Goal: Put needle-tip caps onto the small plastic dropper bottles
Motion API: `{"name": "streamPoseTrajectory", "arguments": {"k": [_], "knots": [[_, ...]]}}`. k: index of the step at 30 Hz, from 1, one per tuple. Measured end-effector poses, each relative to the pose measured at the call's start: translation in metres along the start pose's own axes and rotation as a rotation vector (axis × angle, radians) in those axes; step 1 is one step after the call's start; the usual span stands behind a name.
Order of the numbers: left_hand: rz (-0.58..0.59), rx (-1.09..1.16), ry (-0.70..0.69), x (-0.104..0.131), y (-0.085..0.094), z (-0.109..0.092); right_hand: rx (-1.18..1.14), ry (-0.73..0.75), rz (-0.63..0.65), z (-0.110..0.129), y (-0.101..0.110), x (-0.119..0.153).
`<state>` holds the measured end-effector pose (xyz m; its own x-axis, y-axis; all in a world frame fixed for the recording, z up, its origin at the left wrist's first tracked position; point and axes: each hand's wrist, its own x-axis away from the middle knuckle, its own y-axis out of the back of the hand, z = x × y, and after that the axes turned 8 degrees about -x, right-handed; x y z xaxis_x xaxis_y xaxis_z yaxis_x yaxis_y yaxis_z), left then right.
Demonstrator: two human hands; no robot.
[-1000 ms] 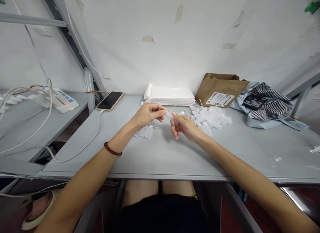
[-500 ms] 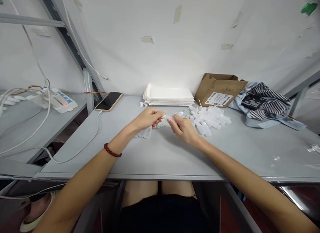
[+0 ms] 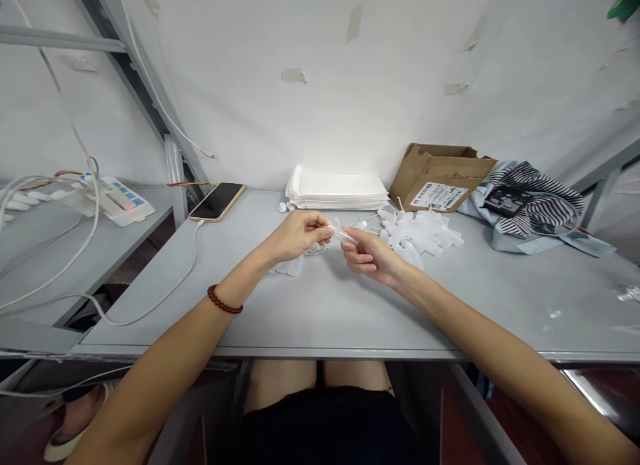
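Just above the table, my left hand pinches one end of a small translucent plastic sleeve. My right hand grips its other end between thumb and fingers, the remaining fingers curled below. Whether something small sits inside the sleeve I cannot make out. Beyond my right hand lies a loose pile of similar whitish plastic sleeves, some with thin white cords. A few clear sleeves rest under my left hand, and a coil of white cord is partly hidden between the hands.
A stack of flat white packets stands against the wall, beside an open cardboard box. Striped cloth lies to the right. A phone with a white cable and a power strip are at left.
My right hand has turned so its curled fingers show, and the sleeve between my hands now tilts. My left thumb has shifted along its end.
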<state>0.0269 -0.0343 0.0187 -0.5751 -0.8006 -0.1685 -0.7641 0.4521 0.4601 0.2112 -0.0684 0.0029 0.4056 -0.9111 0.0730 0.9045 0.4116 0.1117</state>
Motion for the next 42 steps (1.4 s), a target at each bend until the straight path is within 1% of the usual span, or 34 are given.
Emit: {"name": "streamPoseTrajectory", "arguments": {"k": [3, 5, 8, 11, 15, 22, 25, 27, 30, 33, 35, 37, 42], "knots": [[-0.046, -0.007, 0.014, -0.001, -0.001, 0.002, 0.086, 0.055, -0.071, 0.0, -0.001, 0.0], [-0.073, -0.014, 0.034, -0.001, -0.002, 0.002, 0.183, 0.131, -0.16, 0.0, -0.002, 0.0], [-0.079, -0.016, 0.071, -0.002, -0.002, 0.003, 0.357, 0.267, -0.277, -0.004, -0.003, 0.0], [-0.063, -0.013, 0.092, -0.001, -0.002, 0.002, 0.493, 0.358, -0.309, -0.008, -0.004, -0.001], [-0.049, -0.021, 0.074, -0.001, -0.003, 0.001, 0.602, 0.396, -0.296, -0.009, -0.004, 0.0], [-0.057, -0.118, 0.019, -0.003, -0.006, 0.003, 0.691, 0.337, -0.28, -0.003, -0.003, 0.001], [-0.116, -0.222, 0.024, -0.006, -0.002, 0.008, 0.756, 0.299, -0.316, -0.002, -0.002, 0.001], [-0.204, -0.323, 0.044, -0.01, 0.006, 0.018, 0.829, 0.267, -0.369, -0.002, 0.0, 0.0], [-0.352, -0.527, 0.111, -0.015, 0.026, 0.041, 0.981, 0.204, -0.467, -0.004, 0.007, -0.003], [-0.407, -0.696, 0.181, -0.016, 0.047, 0.066, 1.133, 0.13, -0.545, -0.006, 0.013, -0.005], [-0.404, -0.781, 0.205, -0.015, 0.055, 0.08, 1.213, 0.08, -0.572, -0.007, 0.016, -0.006], [-0.384, -0.847, 0.212, -0.016, 0.059, 0.089, 1.274, 0.04, -0.59, -0.006, 0.016, -0.006], [-0.294, -0.95, 0.172, -0.02, 0.057, 0.097, 1.355, 0.006, -0.644, -0.003, 0.015, -0.004]]}}
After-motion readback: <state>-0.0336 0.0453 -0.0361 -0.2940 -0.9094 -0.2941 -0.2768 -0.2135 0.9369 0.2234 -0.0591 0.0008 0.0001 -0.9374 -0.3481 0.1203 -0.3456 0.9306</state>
